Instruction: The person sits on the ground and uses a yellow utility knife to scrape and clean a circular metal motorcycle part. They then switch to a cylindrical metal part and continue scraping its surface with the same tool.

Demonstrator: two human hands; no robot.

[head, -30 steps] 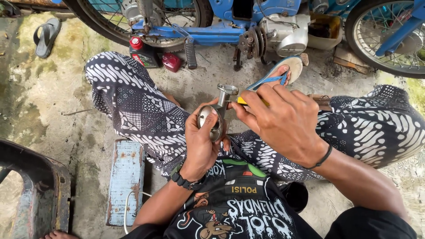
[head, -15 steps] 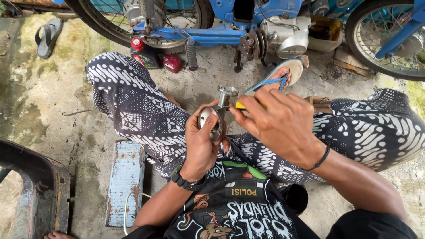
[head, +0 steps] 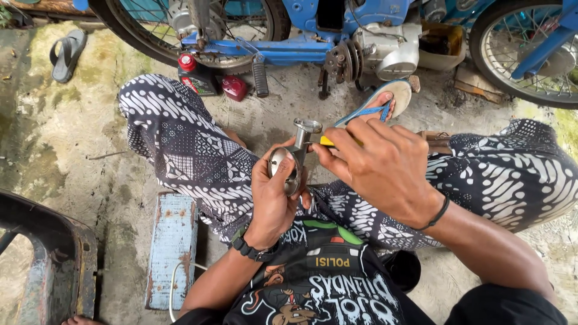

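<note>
Head view, looking down onto a lap in black-and-white patterned trousers (head: 198, 162). Left hand (head: 274, 195) wrapped around a round metal part (head: 284, 167), fingers closed on it, thumb along its shiny face, a short metal tube (head: 306, 133) sticking up from its top. Right hand (head: 385, 165) just beside, fingers curled tight around a tool with a yellow handle (head: 328, 142), only a small bit of yellow showing at the fingertips, its working end touching the metal part near the tube. Both hands held above the knees, between the legs, close to the chest. Black bracelet on the left wrist, thin black band on the right. Blue motorbike (head: 337, 36) parked across the top, spoked wheels at both ends, engine case in the middle. Black oil bottle with a red cap (head: 194, 77) and a small red container (head: 233, 88) on the concrete floor under the bike. Sandalled foot (head: 385, 99) by the engine. Grey sandal (head: 65, 54) lying far left. Worn pale blue plank (head: 171, 247) beside the left thigh, rusty dark metal piece (head: 48, 259) at the lower left edge.
</note>
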